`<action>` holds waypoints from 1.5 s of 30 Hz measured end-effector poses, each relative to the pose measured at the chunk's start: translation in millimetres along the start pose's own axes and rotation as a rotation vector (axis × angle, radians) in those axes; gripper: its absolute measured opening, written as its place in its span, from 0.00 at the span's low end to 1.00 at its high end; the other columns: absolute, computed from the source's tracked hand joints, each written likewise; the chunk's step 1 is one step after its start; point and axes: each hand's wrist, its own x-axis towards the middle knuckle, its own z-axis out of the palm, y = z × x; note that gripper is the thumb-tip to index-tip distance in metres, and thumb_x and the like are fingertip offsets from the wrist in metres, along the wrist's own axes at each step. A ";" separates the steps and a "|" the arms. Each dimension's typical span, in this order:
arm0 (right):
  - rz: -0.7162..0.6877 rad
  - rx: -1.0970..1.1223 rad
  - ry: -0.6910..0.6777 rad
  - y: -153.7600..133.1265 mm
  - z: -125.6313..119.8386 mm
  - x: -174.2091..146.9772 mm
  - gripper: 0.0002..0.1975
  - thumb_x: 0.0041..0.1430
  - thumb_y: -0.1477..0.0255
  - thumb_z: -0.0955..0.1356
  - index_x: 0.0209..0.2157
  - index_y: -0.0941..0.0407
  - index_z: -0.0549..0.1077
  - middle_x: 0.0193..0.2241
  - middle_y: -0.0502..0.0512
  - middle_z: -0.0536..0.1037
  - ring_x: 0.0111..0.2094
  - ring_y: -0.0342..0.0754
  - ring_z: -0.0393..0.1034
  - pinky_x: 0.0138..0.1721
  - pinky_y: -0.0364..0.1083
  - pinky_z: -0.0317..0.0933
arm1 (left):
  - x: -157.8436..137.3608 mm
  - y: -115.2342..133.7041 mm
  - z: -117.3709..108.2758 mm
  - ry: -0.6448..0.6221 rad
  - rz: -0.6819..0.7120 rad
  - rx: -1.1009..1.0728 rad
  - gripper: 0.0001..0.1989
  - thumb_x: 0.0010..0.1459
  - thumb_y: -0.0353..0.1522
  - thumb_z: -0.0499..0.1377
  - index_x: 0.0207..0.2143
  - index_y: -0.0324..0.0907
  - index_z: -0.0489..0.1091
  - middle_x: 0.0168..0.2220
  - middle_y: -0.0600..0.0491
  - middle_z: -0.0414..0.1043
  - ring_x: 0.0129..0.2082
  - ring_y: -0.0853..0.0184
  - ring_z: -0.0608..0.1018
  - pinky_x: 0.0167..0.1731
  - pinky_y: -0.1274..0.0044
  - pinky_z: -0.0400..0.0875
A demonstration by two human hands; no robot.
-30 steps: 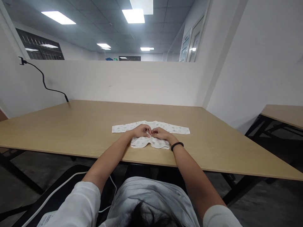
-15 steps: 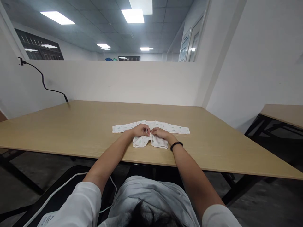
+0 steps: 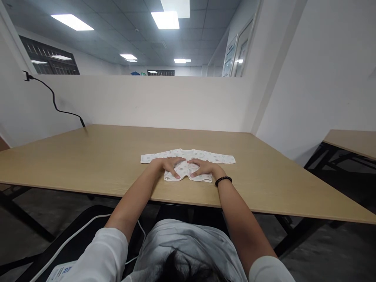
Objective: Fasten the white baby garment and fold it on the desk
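A small white long-sleeved baby top [image 3: 184, 169] with a faint scattered print lies on the table, its sleeves stretched out to both sides and its neckline away from me. My left hand [image 3: 172, 164] rests on the left half of its front, thumb apart from the fingers. On the right half lies my right hand [image 3: 201, 166], likewise with the thumb spread from the fingers. The two hands' fingertips almost meet at the middle of the top. A curved notch shows in the hem between the thumbs. The hands cover part of the chest.
The light wood table [image 3: 117, 145] reaches back to a low white wall [image 3: 164, 102]. A black gooseneck holder [image 3: 53, 100] rises at the table's far left corner. Another table [image 3: 352, 143] stands at the right. A white cable [image 3: 69, 239] runs over a black chair at the lower left.
Both hands have gone from pinching the cloth at the middle of the top to lying spread on it. The front now looks flatter, and the hem has widened slightly.
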 end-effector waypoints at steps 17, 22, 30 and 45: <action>-0.253 -0.110 0.363 -14.4 15.3 -14.3 0.26 0.57 0.56 0.72 0.53 0.52 0.74 0.59 0.61 0.70 0.64 0.61 0.57 0.65 0.62 0.43 | -8.5 4.3 1.3 -0.007 -0.253 0.260 0.51 0.53 0.66 0.46 0.72 0.53 0.41 0.73 0.50 0.33 0.72 0.48 0.35 0.65 0.49 0.32; -0.435 0.030 0.135 -37.0 37.4 -4.0 0.13 0.51 0.64 0.76 0.39 0.54 0.80 0.44 0.56 0.79 0.48 0.53 0.72 0.52 0.51 0.63 | -1.9 -3.7 -1.2 0.121 -0.279 0.306 0.44 0.58 0.63 0.41 0.71 0.56 0.41 0.73 0.52 0.36 0.72 0.49 0.41 0.65 0.49 0.37; -0.422 0.095 0.032 -39.6 40.3 -3.1 0.09 0.47 0.67 0.77 0.32 0.54 0.80 0.38 0.54 0.79 0.46 0.52 0.71 0.50 0.48 0.62 | 5.7 -19.2 6.0 0.168 -0.398 0.284 0.40 0.62 0.59 0.37 0.72 0.55 0.40 0.73 0.51 0.35 0.72 0.49 0.41 0.65 0.48 0.40; -0.369 0.260 -0.118 -36.4 31.1 -10.5 0.05 0.48 0.70 0.72 0.25 0.58 0.77 0.28 0.51 0.75 0.31 0.45 0.68 0.34 0.42 0.60 | 6.9 -21.5 6.4 0.187 -0.392 0.284 0.40 0.62 0.59 0.38 0.71 0.56 0.41 0.73 0.52 0.37 0.71 0.46 0.43 0.64 0.48 0.42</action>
